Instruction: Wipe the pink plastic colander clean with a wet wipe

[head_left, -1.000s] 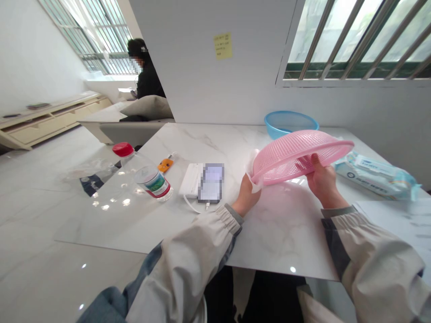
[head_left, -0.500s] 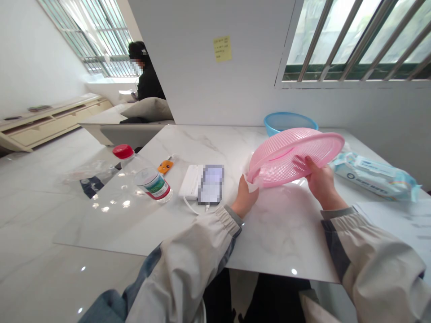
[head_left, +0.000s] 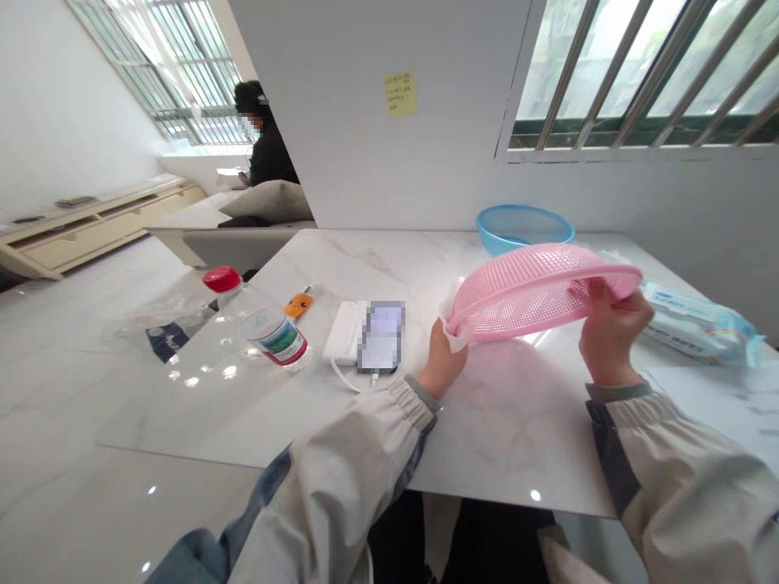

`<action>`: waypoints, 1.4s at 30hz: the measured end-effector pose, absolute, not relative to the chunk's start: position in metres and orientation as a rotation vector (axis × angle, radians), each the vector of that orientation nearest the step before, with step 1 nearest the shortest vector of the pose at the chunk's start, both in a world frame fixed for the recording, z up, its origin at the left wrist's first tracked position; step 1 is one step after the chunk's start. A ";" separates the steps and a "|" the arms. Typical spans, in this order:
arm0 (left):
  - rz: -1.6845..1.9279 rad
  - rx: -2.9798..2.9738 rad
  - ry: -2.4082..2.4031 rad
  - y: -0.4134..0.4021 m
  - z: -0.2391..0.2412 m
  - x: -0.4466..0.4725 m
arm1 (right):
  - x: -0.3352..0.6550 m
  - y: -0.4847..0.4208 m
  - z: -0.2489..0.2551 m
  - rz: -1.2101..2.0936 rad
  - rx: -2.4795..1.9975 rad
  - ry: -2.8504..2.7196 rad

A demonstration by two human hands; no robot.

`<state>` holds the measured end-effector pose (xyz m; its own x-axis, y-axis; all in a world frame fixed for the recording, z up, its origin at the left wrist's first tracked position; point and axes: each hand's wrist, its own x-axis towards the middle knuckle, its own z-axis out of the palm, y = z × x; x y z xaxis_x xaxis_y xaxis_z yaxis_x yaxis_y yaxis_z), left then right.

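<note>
My hands hold a pink perforated plastic basket (head_left: 523, 298) up above the marble table, tilted with its hollow side facing down and towards me. My left hand (head_left: 443, 362) presses a white wipe (head_left: 454, 326) against the basket's left rim. My right hand (head_left: 612, 331) grips the right rim, with the fingers curled over the edge. Part of the basket's inside is hidden by its tilt. The wipe's folds are partly tucked behind the rim.
A clear bottle (head_left: 268, 328) with a red cap lies on the white marble table (head_left: 505, 414), near a power bank (head_left: 346, 332), a pixelated phone (head_left: 380, 337) and a small orange item (head_left: 298, 306). A blue basin (head_left: 517, 227) stands behind the basket; a wipes pack (head_left: 694, 324) lies right. A seated person (head_left: 268, 150) is far back.
My right hand has slid rightward along the rim to the basket's outer edge. The basket has turned a little and now hides more of the blue basin. The wipe stays at the left rim.
</note>
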<state>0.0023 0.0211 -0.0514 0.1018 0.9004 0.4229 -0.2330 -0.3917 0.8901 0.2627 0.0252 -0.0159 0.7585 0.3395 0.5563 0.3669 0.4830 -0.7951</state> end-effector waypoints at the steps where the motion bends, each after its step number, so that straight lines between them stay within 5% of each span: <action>1: 1.485 1.421 0.719 0.021 -0.051 0.002 | 0.262 0.027 -0.017 0.006 -1.077 -0.730; 42: 1.433 1.346 0.670 0.022 -0.051 0.004 | 0.256 0.038 -0.044 0.607 -0.979 -0.674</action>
<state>0.0039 0.0219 -0.0508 0.1386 0.9138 0.3818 -0.2931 -0.3304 0.8972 0.2559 0.0381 -0.0442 0.6462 0.7259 0.2357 -0.1578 0.4292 -0.8893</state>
